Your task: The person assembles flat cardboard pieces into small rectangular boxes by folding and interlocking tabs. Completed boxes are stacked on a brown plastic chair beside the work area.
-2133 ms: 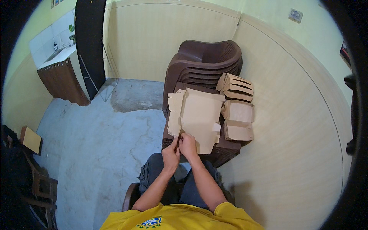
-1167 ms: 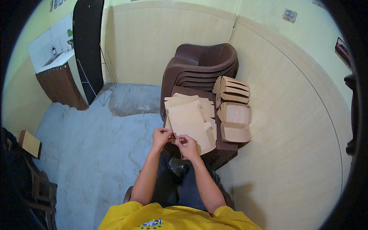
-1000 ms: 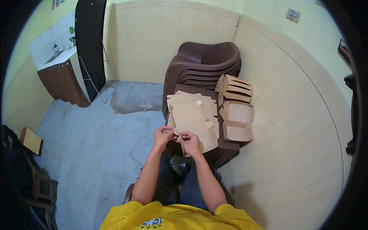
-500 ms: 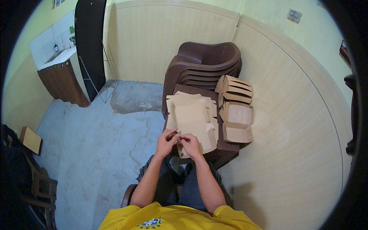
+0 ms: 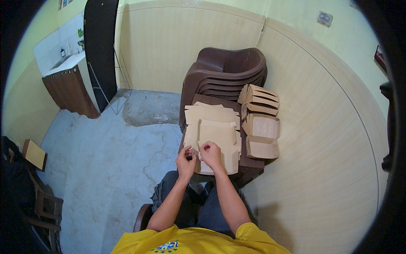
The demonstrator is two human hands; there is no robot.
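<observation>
A: We log the left hand (image 5: 186, 157) and the right hand (image 5: 210, 153) side by side at the near edge of the chair seat (image 5: 249, 166), both pinched shut on the near edge of the top flat carton blank (image 5: 216, 136). Fingers are curled together, thumbs on top; the two hands are almost touching.

B: We agree. Where does the blank lie?

A: On top of the pile of flat blanks (image 5: 211, 115) that covers the left part of the seat of the stacked brown chairs (image 5: 228, 70); its near flap overhangs the seat's front edge, toward the person's knees.

B: Handling?

A: We judge it light, thin brown card: stiff along the panels, weak at the scored folds, so it should bend there and could crease if squeezed mid-panel. Dry and matte, not slippery. Best hold, in our view, is at a flap edge or corner beside a fold line, as both hands do now.

B: Counts, left to right?

A: One pile of flats; we cannot count the sheets, several edges show. On the right side of the seat: two folded cartons lying open (image 5: 262, 126), (image 5: 262, 147), and behind them, at the seat's back right corner, a nested stack of folded cartons (image 5: 258, 99), roughly four, edges too close to be sure. Chairs: several nested, about five.
</observation>
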